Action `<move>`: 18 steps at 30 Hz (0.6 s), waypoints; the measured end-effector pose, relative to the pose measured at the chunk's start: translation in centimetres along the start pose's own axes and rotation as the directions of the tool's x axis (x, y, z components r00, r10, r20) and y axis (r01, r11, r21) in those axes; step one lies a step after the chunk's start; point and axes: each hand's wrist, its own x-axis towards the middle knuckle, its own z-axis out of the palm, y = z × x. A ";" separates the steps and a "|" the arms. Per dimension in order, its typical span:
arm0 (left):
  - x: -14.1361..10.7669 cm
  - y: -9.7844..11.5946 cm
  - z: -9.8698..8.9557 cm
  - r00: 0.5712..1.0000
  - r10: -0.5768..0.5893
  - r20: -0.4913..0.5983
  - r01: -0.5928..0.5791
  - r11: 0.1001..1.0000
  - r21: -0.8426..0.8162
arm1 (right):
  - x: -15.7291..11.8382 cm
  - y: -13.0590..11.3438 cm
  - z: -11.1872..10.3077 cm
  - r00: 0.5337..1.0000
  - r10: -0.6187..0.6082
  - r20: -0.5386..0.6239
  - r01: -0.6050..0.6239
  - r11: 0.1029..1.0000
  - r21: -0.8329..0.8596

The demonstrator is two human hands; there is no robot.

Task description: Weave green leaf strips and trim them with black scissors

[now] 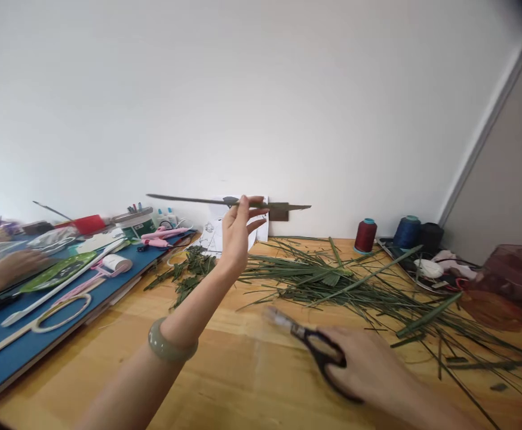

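One tray point(383, 243) (near green strips point(319, 278)): white ball point(429, 268)

Left hand point(236, 236) raised, fingers point(256, 225) pinching; right hand point(362, 361) low, curled

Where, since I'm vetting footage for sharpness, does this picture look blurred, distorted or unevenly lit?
In the head view, the scissors smear at the blade tips and the right hand looks soft, while the left hand is sharper; also in the head view, the wall is softly lit, the upper right corner darkens, and the outer edges seem stretched.
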 end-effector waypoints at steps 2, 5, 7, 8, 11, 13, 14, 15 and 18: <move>-0.1 -0.6 -0.6 0.997 -0.065 -0.049 0.061 0.996 -0.066 | 0.8 1.9 -1.3 0.988 0.094 -0.125 -0.085 0.993 0.079; -0.7 -2.2 -1.2 0.933 -0.317 -0.171 0.284 0.939 -0.192 | 1.4 5.1 -3.4 0.941 0.303 -0.151 -0.199 0.856 0.477; -2.0 -3.8 -1.0 0.886 -0.437 -0.152 0.403 0.891 -0.211 | 1.2 6.2 -4.0 0.923 0.362 -0.132 -0.210 0.759 0.616; -2.8 -4.7 -0.8 0.862 -0.491 -0.127 0.461 0.863 -0.208 | 1.0 6.3 -3.9 0.920 0.371 -0.122 -0.204 0.723 0.660; -5.7 -7.3 -0.2 0.765 -0.642 -0.052 0.630 0.762 -0.150 | 0.3 5.3 -3.2 0.944 0.325 -0.057 -0.155 0.589 0.793; -7.2 -8.8 -0.2 0.722 -0.691 -0.045 0.685 0.722 -0.104 | -0.1 4.2 -2.6 0.955 0.293 -0.041 -0.118 0.504 0.855; -7.6 -9.3 -0.4 0.715 -0.697 -0.052 0.693 0.716 -0.085 | -0.3 3.8 -2.4 0.951 0.303 -0.054 -0.108 0.494 0.863; -7.8 -9.8 -0.6 0.716 -0.696 -0.063 0.692 0.718 -0.070 | -0.4 3.5 -2.3 0.939 0.335 -0.079 -0.110 0.509 0.854; -7.7 -10.7 -1.4 0.742 -0.663 -0.100 0.662 0.748 -0.046 | -0.7 3.5 -2.2 0.895 0.429 -0.122 -0.158 0.560 0.813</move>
